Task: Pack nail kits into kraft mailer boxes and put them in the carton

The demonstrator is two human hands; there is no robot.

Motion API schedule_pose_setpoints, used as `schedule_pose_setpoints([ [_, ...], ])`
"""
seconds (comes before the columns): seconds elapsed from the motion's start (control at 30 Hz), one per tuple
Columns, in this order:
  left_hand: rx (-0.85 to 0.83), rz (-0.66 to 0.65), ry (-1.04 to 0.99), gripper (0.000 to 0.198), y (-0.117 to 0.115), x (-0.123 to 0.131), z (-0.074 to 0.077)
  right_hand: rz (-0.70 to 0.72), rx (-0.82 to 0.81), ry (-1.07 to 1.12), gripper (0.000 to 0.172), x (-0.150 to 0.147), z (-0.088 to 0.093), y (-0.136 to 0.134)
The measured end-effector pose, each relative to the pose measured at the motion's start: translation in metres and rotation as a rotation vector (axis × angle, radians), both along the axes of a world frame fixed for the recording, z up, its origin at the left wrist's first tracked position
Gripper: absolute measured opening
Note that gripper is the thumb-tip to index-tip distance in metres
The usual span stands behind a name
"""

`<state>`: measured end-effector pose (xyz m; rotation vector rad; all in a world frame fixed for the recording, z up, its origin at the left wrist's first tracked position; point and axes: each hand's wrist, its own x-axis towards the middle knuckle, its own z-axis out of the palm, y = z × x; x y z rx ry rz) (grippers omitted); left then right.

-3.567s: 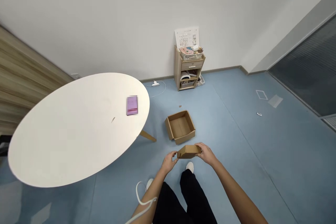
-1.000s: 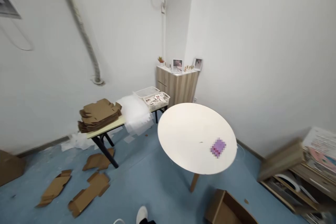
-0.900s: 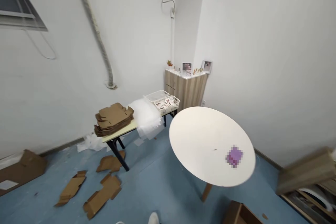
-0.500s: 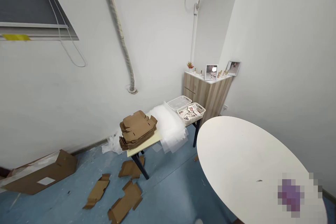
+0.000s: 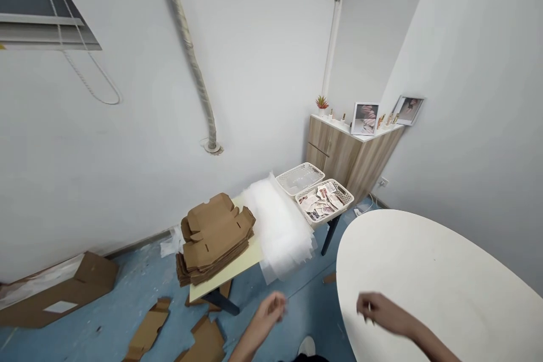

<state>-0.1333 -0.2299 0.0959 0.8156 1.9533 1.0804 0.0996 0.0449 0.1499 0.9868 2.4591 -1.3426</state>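
Observation:
My left hand hangs over the floor in front of the low table, its fingers loosely curled and slightly blurred, with nothing visible in them. Above the left edge of the white oval table is my right hand, also curled, a small gap showing between thumb and fingers. Nearest ahead on the low table lie white translucent foam sheets. To their left sits a stack of flattened brown cardboard boxes. A white basket of small printed packets and another white basket with clear contents stand to the right.
Loose flattened boxes lie on the blue floor. A large carton stands by the left wall. Past the baskets, a wooden cabinet bears picture frames and a small plant. My shoe shows below.
Both my hands have come into view from below. The view has moved closer to the low table, and the white oval table sits further right and lower.

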Motion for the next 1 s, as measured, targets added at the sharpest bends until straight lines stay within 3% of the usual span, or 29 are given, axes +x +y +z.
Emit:
schedule_pose_setpoints([
  [0.1, 0.205, 0.141, -0.017, 0.03, 0.106, -0.066, 0.001, 0.1, 0.049, 0.147, 0.019, -0.094, 0.024, 0.062],
  [0.2, 0.324, 0.231, 0.068, 0.023, 0.194, -0.119, 0.024, 0.037, 0.162, 0.226, 0.017, -0.167, 0.037, 0.098],
  [0.3, 0.237, 0.235, 0.23, 0.025, 0.259, -0.166, 0.043, -0.096, 0.268, 0.23, 0.018, -0.22, 0.031, 0.126],
  [0.37, 0.176, 0.178, 0.426, 0.031, 0.29, -0.193, 0.042, -0.183, 0.317, 0.208, 0.017, -0.249, 0.02, 0.144],
  [0.47, 0.051, 0.015, 0.697, 0.039, 0.315, -0.223, 0.023, -0.256, 0.378, 0.133, 0.016, -0.291, 0.003, 0.171],
  [0.57, -0.02, -0.192, 0.868, 0.051, 0.322, -0.243, -0.005, -0.268, 0.467, 0.039, 0.017, -0.333, -0.009, 0.198],
  [0.67, 0.007, -0.296, 0.955, 0.058, 0.324, -0.261, -0.029, -0.252, 0.588, -0.044, 0.021, -0.373, -0.017, 0.225],
  [0.83, 0.088, -0.309, 0.998, 0.056, 0.341, -0.285, -0.052, -0.202, 0.706, -0.119, 0.027, -0.432, -0.033, 0.256],
  [1.0, 0.113, -0.284, 1.001, 0.056, 0.35, -0.288, -0.056, -0.233, 0.753, -0.17, 0.028, -0.467, -0.049, 0.269],
])
